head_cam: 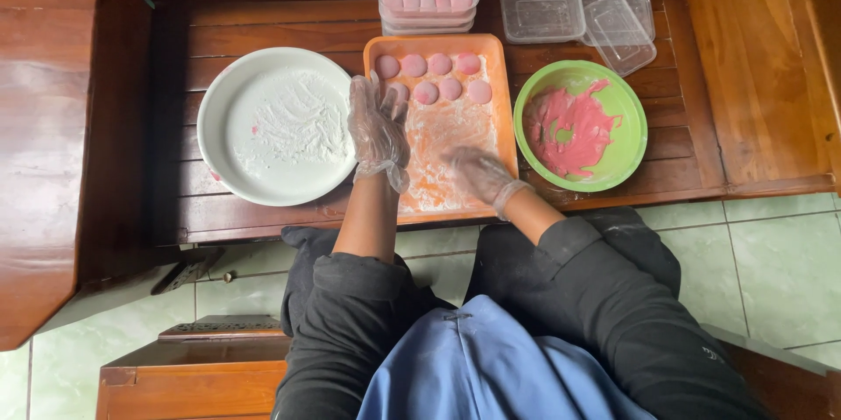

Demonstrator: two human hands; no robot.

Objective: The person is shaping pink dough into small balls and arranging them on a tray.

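The orange tray [491,48] lies on the slatted wooden surface [254,30], its long axis running away from the person, with pink dough balls [438,77] at its far end. The gloved left hand [378,127] hovers open over the tray's left edge; the gloved right hand [480,173] presses flat on its floured near end, holding nothing. Green tiled floor [780,262] lies below.

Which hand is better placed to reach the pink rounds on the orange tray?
Probably left. The left hand sits beside the pink rounds on the tray; the right hand is lower, over the floured part.
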